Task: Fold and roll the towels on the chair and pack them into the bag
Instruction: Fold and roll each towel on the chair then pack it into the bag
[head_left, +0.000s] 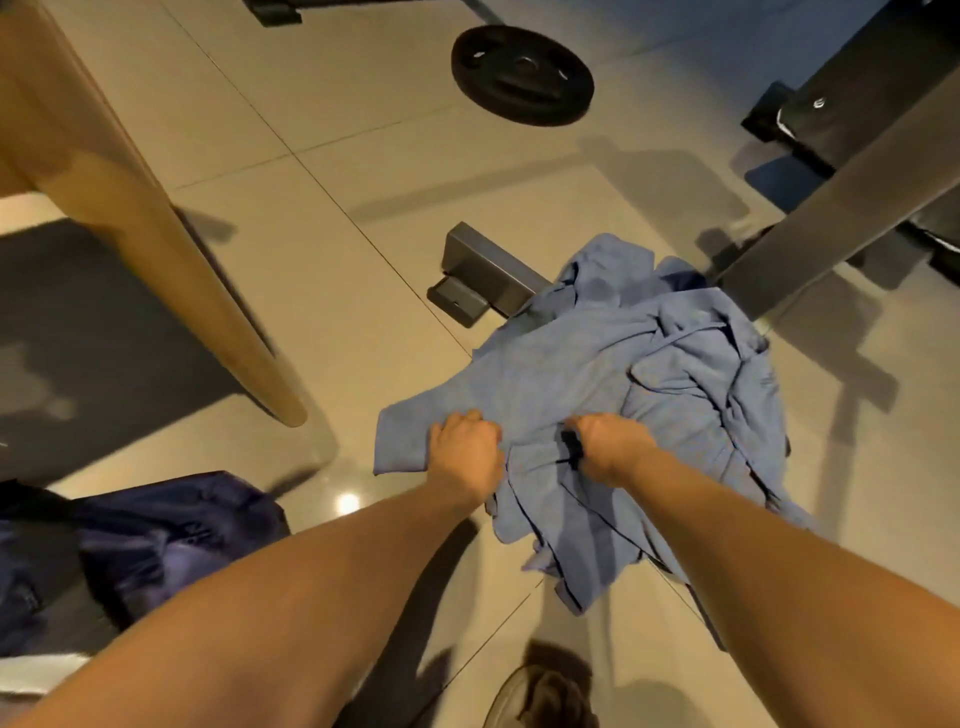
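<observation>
**Q:** ok so where am I at w/ this?

**A:** You're sitting right at the start imo. Both fists are bunching the near side of the blue towels (623, 364). Your left hand (465, 447) is gripping the near-left edge and your right hand (613, 447) is clamping a fold just beside it. Fingers are curling into the cloth, tips buried so I can't see them. Nothing's looking folded or rolled yet. The whole lot is lying in a crumpled heap, draping over its seat, which is mostly hiding underneath.

**Q:** next move?

**A:** Prob you're needing to lift one towel free & find its corners before spreading it flat. They're tangling together, so I'm thinking pull slow. There's a small black thing (569, 449) by your right thumb, can't tell what. The bag (156, 540) is slumping on the floor to your left, well apart from the pile; can't tell if it's open.

**Q:** and the room?

**A:** You're standing on a glossy tile floor (363, 182), gym-ish. A weight plate (522, 75) is lying flat up top and a grey bench foot (483, 275) is poking out behind the towels. Wooden table leg (171, 270) + dark mat (78, 322) on the left.
</observation>
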